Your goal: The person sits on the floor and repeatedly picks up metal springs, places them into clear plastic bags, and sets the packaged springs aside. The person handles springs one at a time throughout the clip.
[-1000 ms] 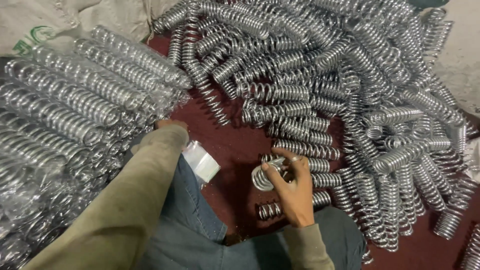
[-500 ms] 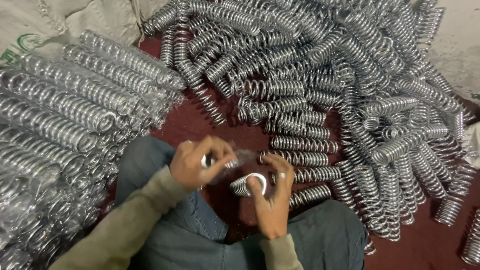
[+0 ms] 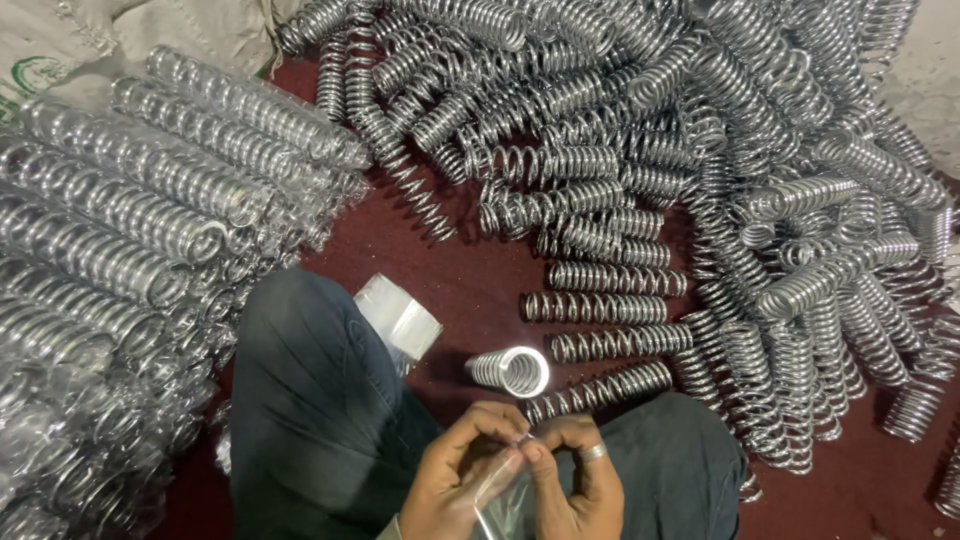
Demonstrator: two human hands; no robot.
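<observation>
— At the bottom centre of the frame, what is being held?
— A clear plastic sleeve point(image 3: 497, 497) is pinched between both hands. The left hand point(image 3: 462, 480) has its fingers curled, thumb and forefinger pressed together on the sleeve's upper edge; the right hand point(image 3: 578, 482), ringed on one finger, is pinching the same edge from the other side.
— And the coil just above?
— A short chrome spring point(image 3: 510, 370) is laid on the dark red floor point(image 3: 470, 290), apart from the fingers, near a roll of clear sleeves point(image 3: 398, 317) beside the left knee point(image 3: 300, 340).
— What surrounds them?
— Loose bare springs point(image 3: 640, 150) are heaped across the upper right; wrapped springs point(image 3: 130, 220) are stacked at the left.
</observation>
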